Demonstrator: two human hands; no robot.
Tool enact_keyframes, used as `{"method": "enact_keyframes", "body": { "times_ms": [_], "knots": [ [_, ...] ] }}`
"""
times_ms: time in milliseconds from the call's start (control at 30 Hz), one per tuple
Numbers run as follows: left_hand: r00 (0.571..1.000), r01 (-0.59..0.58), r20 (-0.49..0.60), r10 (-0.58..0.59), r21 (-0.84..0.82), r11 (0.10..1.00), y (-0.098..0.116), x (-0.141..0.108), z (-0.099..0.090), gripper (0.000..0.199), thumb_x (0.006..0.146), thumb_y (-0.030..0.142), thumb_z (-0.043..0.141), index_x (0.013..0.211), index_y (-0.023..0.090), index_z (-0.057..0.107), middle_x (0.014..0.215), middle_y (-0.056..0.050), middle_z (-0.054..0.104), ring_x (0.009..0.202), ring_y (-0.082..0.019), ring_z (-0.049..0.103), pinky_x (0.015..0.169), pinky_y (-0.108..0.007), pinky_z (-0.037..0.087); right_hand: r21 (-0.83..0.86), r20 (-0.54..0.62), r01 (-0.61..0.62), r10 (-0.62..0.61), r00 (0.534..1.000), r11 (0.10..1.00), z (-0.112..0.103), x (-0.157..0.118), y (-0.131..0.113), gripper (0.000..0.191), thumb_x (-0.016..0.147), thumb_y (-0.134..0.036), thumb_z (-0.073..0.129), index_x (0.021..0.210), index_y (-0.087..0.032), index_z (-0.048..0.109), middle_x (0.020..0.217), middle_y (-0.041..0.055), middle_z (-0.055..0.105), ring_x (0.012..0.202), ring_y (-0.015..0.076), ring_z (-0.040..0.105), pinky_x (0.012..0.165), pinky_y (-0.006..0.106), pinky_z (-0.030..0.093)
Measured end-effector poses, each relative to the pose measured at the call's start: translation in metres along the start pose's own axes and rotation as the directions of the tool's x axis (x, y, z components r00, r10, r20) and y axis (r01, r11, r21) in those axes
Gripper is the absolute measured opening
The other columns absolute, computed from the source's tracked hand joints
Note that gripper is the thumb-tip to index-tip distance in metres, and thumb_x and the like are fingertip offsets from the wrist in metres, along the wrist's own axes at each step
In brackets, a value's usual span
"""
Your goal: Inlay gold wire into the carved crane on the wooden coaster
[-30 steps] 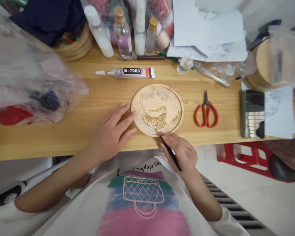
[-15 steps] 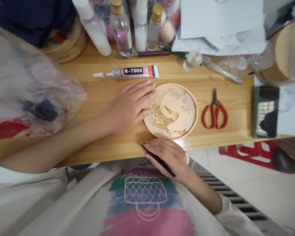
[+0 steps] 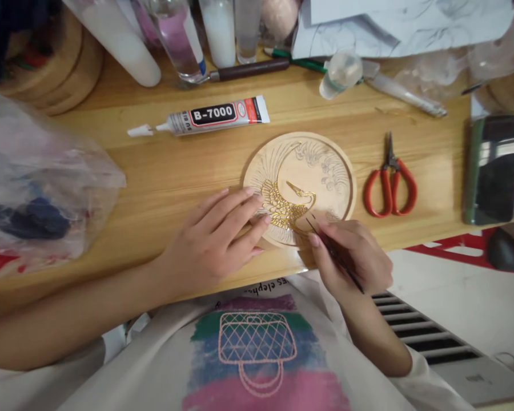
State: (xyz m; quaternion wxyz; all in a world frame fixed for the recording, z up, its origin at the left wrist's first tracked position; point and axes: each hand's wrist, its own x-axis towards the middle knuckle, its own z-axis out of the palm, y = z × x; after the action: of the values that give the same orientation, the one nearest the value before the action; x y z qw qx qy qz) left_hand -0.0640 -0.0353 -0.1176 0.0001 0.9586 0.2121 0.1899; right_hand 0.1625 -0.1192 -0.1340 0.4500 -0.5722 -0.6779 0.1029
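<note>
Across the wood-grained tabletop [image 3: 197, 165], near its front edge, lies a round wooden plaque [image 3: 295, 168] bearing a gold-lined crane. The left hand [image 3: 216, 242] rests on the plaque's left rim, fingers outstretched and gripping nothing. The right hand [image 3: 357, 257] is at the lower right rim, fingers pinched together. Beyond lies a B-7000 glue tube [image 3: 218, 114]; to the right, red-handled snips [image 3: 390, 162]. Slimmest, dark tweezers [image 3: 346, 268] sit gripped in the right fingers, tips parted over the plaque.

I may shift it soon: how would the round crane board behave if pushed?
The round crane board is probably stiff, given its raised, wood-like rim. Lying flat on the table, it would likely slide rather than roll or tip. Its thin gold lines look delicate and might scrape.
</note>
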Motion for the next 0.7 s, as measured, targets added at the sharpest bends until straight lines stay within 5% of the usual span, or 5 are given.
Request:
{"method": "enact_keyframes", "body": {
  "times_ms": [333, 700],
  "knots": [
    [0.998, 0.048, 0.029, -0.047, -0.047, 0.998, 0.001, -0.002, 0.003, 0.036, 0.093, 0.034, 0.064, 0.122, 0.012, 0.062, 0.129, -0.017, 0.064, 0.124, -0.031, 0.06, 0.102, -0.045, 0.053, 0.074, 0.171, -0.061, 0.047, 0.984, 0.995, 0.004, 0.017, -0.016, 0.031, 0.081, -0.007, 0.074, 0.109, -0.017, 0.07, 0.092, 0.0045, 0.075, 0.079, 0.0138, 0.068, 0.07, 0.029, 0.057],
    [0.998, 0.042, 0.056, -0.04, -0.036, 0.998, 0.001, -0.001, 0.002, 0.036, 0.094, 0.034, 0.064, 0.124, 0.013, 0.062, 0.131, -0.016, 0.064, 0.125, -0.03, 0.06, 0.103, -0.044, 0.053, 0.096, 0.185, -0.116, 0.097, 0.978, 0.989, 0.009, 0.021, -0.017, 0.024, 0.081, -0.007, 0.074, 0.104, -0.014, 0.072, 0.086, 0.005, 0.073, 0.077, 0.012, 0.068, 0.069, 0.025, 0.057]
  ]
}}
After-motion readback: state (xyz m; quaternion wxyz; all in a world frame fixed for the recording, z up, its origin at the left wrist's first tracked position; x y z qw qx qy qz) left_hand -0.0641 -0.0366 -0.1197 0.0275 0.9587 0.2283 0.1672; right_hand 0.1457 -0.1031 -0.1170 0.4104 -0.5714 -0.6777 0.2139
